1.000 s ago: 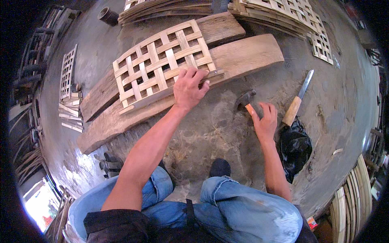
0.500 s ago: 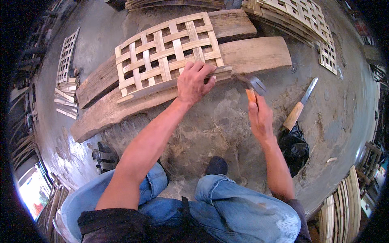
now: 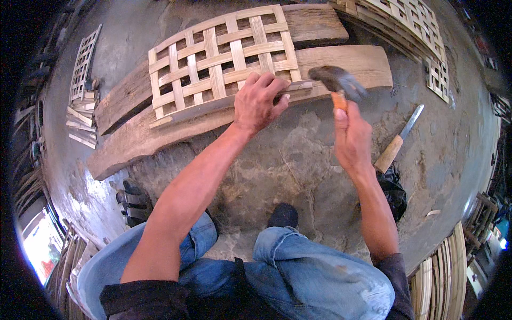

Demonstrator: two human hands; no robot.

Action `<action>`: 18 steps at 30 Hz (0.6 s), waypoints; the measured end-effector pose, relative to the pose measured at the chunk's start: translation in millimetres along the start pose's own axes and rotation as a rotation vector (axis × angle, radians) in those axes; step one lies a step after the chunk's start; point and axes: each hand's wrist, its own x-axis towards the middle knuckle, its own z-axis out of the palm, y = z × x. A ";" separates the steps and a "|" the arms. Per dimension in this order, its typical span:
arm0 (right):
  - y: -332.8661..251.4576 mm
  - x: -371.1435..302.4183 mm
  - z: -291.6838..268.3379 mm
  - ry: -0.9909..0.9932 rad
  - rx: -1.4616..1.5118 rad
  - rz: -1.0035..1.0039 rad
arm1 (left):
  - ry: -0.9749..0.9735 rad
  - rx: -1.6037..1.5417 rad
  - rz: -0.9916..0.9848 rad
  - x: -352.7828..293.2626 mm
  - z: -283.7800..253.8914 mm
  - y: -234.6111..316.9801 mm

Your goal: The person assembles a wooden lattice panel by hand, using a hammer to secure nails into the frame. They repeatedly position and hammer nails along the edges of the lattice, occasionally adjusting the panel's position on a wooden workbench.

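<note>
A woven lattice panel (image 3: 215,74) of pale, flat bamboo-like slats lies across two thick wooden planks (image 3: 354,66). Along its near edge runs a narrow wooden strip (image 3: 197,116), its right end sticking out past the panel. My left hand (image 3: 257,104) is closed around this strip near that end; the hidden fingers' exact hold cannot be seen. In my right hand (image 3: 352,136) is a claw hammer (image 3: 341,101) with an orange handle, gripped close to the head. The hammer head, blurred by motion, is raised just right of the strip's end, apart from it.
A wooden-handled knife (image 3: 397,141) lies on the floor to the right, by a black plastic bag (image 3: 394,197). Lattice panels (image 3: 413,26) are stacked at the far right. Short slats (image 3: 81,125) lie at left, and long slats (image 3: 440,282) at lower right.
The hammer has moved away from the strip's end, up and to the right, with my right hand. My left hand keeps its hold; the whole view has shifted slightly.
</note>
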 end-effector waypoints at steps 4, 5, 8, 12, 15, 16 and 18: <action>10.3 -6.2 14.6 0.031 -0.020 -0.056 | 0.000 -0.025 0.010 1.6 0.0 1.5; 12.6 -6.3 14.2 0.016 -0.012 -0.020 | 0.009 -0.023 0.009 1.6 1.9 0.8; 11.2 -5.1 14.5 0.072 0.040 0.002 | -0.009 -0.034 0.018 3.7 1.8 -0.5; 21.3 -8.9 26.3 0.058 -0.043 -0.019 | -0.016 -0.023 0.000 0.0 1.5 -1.7; 7.4 -6.4 8.8 0.029 -0.103 0.025 | -0.024 -0.002 0.003 -0.2 1.7 -3.4; 0.3 -8.0 1.6 0.053 -0.091 0.029 | -0.017 0.000 0.002 0.1 0.4 -1.9; 3.6 -17.1 6.6 0.210 0.120 -0.032 | -0.005 -0.006 0.006 2.9 -0.2 3.5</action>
